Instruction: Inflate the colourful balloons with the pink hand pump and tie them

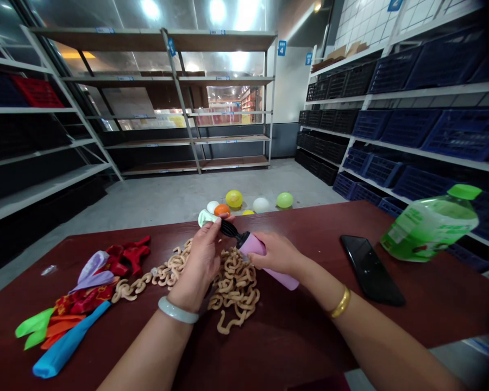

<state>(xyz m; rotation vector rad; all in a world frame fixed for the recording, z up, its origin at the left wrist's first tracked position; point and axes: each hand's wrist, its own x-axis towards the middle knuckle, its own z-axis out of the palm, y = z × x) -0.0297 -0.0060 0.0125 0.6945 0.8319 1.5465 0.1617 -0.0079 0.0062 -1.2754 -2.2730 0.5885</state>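
Observation:
My left hand [207, 247] is closed, pinching a small limp pale green balloon [205, 218] at the tip of a black ribbed nozzle [230, 228]. That nozzle belongs to a pink hand pump [283, 278], whose barrel my right hand [276, 253] grips. Part of the barrel is hidden by my right fingers. Beneath both hands lies a pile of tan curled, ring-like pieces [236, 288], trailing off to the left. Further left are limp uninflated balloons: blue [71, 342], bright green [35, 328], orange [63, 328], lilac [93, 271] and red [132, 255].
On the right of the dark red table [301, 336] are a black phone [370, 269] and a green-liquid bottle [432, 225]. Inflated balloons, among them a yellow one [233, 199], lie on the floor beyond. Shelves [232, 139] and blue crates [407, 130] line the room.

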